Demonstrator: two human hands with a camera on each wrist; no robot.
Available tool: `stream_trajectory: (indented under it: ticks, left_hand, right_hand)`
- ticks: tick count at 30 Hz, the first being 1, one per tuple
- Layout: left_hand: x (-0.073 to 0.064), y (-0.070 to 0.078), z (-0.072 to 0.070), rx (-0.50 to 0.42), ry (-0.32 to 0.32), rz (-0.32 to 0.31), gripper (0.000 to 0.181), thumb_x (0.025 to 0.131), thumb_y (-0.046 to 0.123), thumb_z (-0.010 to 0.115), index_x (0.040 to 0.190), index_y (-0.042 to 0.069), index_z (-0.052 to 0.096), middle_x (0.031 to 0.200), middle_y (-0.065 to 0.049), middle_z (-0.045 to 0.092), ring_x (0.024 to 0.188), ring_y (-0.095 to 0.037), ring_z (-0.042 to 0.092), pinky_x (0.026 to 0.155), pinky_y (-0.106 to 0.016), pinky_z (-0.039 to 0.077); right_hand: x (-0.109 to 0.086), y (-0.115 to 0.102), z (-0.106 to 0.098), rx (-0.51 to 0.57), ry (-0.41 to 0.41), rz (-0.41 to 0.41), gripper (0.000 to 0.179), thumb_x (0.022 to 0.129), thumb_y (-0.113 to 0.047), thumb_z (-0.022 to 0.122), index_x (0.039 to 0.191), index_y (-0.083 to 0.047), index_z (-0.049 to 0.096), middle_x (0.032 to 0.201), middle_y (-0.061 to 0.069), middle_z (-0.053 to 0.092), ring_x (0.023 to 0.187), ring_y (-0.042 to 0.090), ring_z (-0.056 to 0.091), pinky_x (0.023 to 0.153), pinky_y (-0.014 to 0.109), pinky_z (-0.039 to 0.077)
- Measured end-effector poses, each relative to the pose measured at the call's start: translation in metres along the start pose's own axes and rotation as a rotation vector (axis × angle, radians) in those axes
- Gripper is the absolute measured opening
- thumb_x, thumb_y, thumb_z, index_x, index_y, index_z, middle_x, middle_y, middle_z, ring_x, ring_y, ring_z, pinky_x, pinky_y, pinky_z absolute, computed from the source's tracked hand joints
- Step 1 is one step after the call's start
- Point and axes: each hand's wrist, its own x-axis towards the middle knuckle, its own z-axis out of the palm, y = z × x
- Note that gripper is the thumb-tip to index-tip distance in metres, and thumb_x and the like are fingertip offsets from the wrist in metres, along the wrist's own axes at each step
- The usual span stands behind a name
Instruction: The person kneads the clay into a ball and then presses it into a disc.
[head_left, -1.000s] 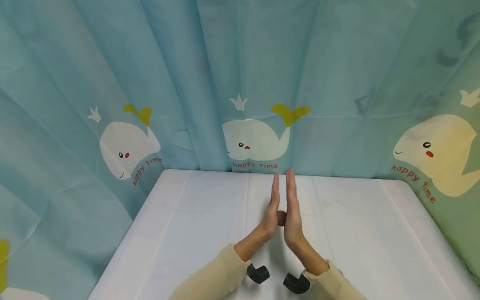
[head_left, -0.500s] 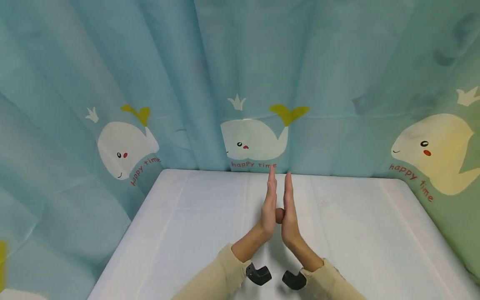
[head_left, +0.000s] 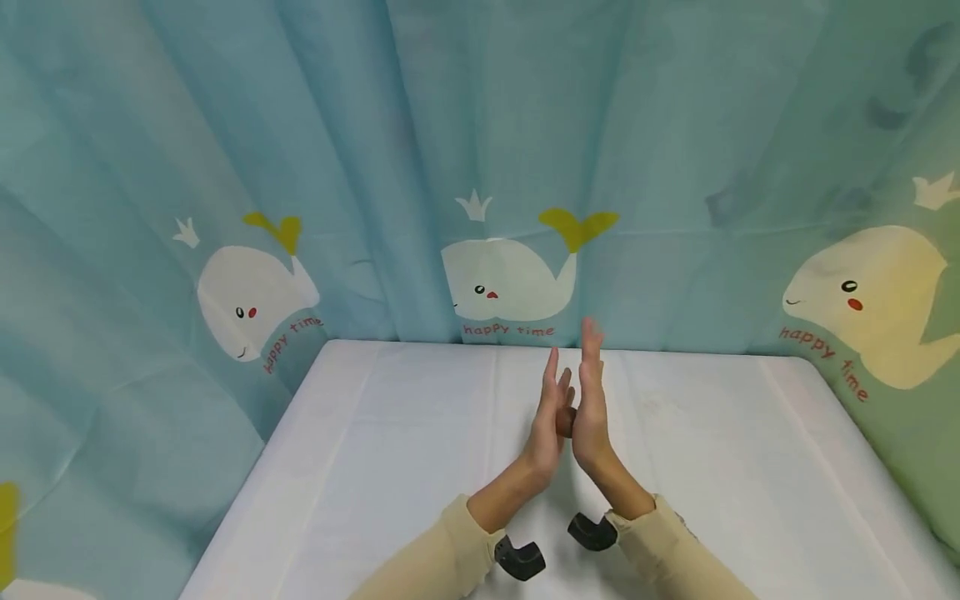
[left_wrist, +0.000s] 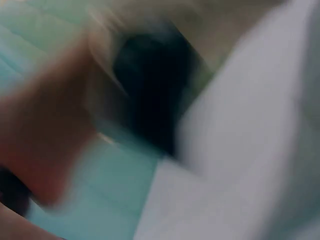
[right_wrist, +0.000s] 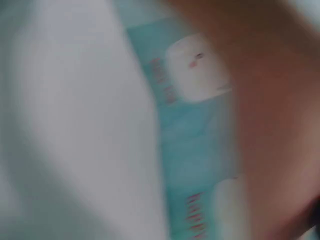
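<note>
A small brown ball [head_left: 565, 422] of unclear material sits between my two palms, above the table in the head view. My left hand [head_left: 542, 440] presses against it from the left, fingers straight and pointing away. From the right, the palm of my right hand [head_left: 592, 417] touches it, with its fingers also extended and reaching a little farther. The palms partly hide the ball. In the left wrist view the right hand [left_wrist: 45, 130] is badly blurred. The right wrist view shows mostly a blurred stretch of the right hand [right_wrist: 280, 120].
Below the hands lies a white-covered table [head_left: 420, 433]. A blue-green curtain [head_left: 675, 167] printed with whales hangs behind it and along the sides. Black camera mounts [head_left: 519, 559] stick out from both beige sleeves [head_left: 438, 550].
The palms slide against each other: the left hand goes forward, then back, while the right ends up farther forward. The ball stays between them, shifting slightly.
</note>
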Motion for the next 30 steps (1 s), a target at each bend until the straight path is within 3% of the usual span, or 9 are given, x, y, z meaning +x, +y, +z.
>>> stream_trajectory:
  ticks: [3,8,10,11,15,17,21,26,30]
  left_hand:
    - [0.0,0.012,0.002,-0.023,0.021,0.012,0.062,0.11,0.051,0.013,0.167,0.028,0.001,0.173,-0.004,0.001,0.158,-0.023,0.002,0.126,-0.049,0.005]
    - [0.01,0.009,-0.007,0.197,0.064,0.167,0.059,0.112,0.041,0.012,0.167,0.021,0.005,0.173,0.002,0.005,0.158,-0.017,0.004,0.125,-0.051,0.004]
    - [0.015,0.002,-0.015,0.257,0.096,0.201,0.058,0.113,0.037,0.014,0.167,0.017,0.006,0.173,0.0,0.007,0.158,-0.018,0.004,0.125,-0.05,0.005]
    - [0.017,-0.001,-0.019,0.278,0.104,0.202,0.058,0.113,0.036,0.014,0.167,0.016,0.006,0.173,-0.001,0.006,0.158,-0.018,0.004,0.125,-0.05,0.005]
    - [0.017,-0.009,-0.024,0.223,0.08,0.11,0.058,0.112,0.042,0.01,0.167,0.024,0.002,0.173,0.0,0.003,0.158,-0.02,0.005,0.125,-0.052,0.006]
    - [0.012,-0.01,-0.021,0.177,0.036,0.086,0.059,0.112,0.043,0.008,0.167,0.025,-0.001,0.173,0.0,0.001,0.158,-0.021,0.005,0.125,-0.051,0.007]
    - [0.005,-0.003,-0.011,0.084,-0.061,0.142,0.06,0.113,0.041,0.007,0.166,0.018,-0.006,0.172,-0.005,-0.007,0.158,-0.024,0.001,0.126,-0.048,0.005]
    - [0.003,0.011,-0.005,0.071,-0.034,0.142,0.065,0.11,0.051,0.009,0.167,0.022,-0.003,0.173,-0.001,-0.004,0.158,-0.025,0.001,0.124,-0.057,0.002]
    - [0.01,0.011,-0.013,0.148,0.068,0.132,0.061,0.111,0.047,0.009,0.167,0.022,0.001,0.173,0.002,0.0,0.158,-0.021,0.003,0.124,-0.057,0.002]
  right_hand:
    - [-0.004,0.022,-0.001,-0.008,-0.014,0.067,0.056,0.112,-0.035,0.015,0.167,-0.028,0.009,0.172,-0.01,0.001,0.156,0.015,-0.015,0.122,0.054,-0.01]
    - [-0.029,0.02,0.01,0.093,-0.061,0.159,0.054,0.113,-0.036,0.009,0.166,-0.031,0.006,0.17,-0.016,0.001,0.152,0.002,0.0,0.122,0.03,0.007]
    - [-0.039,0.006,0.016,0.158,-0.096,0.153,0.054,0.113,-0.036,0.009,0.167,-0.03,0.006,0.164,-0.01,0.025,0.139,0.0,0.031,0.115,0.022,0.017]
    - [-0.042,-0.002,0.018,0.186,-0.118,0.134,0.054,0.113,-0.035,0.009,0.167,-0.028,0.005,0.164,-0.01,0.025,0.138,-0.001,0.033,0.113,0.021,0.02]
    - [-0.037,-0.023,0.019,0.194,-0.156,0.05,0.056,0.112,-0.034,0.01,0.167,-0.024,0.007,0.166,-0.003,0.026,0.143,0.005,0.028,0.116,0.034,0.012]
    - [-0.026,-0.025,0.015,0.147,-0.152,0.016,0.056,0.112,-0.035,0.012,0.167,-0.024,0.008,0.173,-0.007,0.0,0.155,0.009,-0.006,0.121,0.044,0.0]
    - [-0.005,-0.007,0.004,0.033,-0.093,0.018,0.056,0.111,-0.041,0.016,0.166,-0.031,0.012,0.173,-0.008,0.001,0.156,0.011,-0.012,0.121,0.055,-0.007]
    - [-0.005,0.026,-0.003,0.044,-0.115,0.08,0.054,0.114,-0.035,0.008,0.167,-0.029,0.003,0.172,-0.01,-0.005,0.152,0.002,0.005,0.122,0.037,0.006]
    - [-0.027,0.02,0.007,0.193,-0.2,0.117,0.055,0.114,-0.036,0.008,0.166,-0.025,-0.002,0.172,-0.008,-0.011,0.151,0.005,0.008,0.117,0.022,0.011]
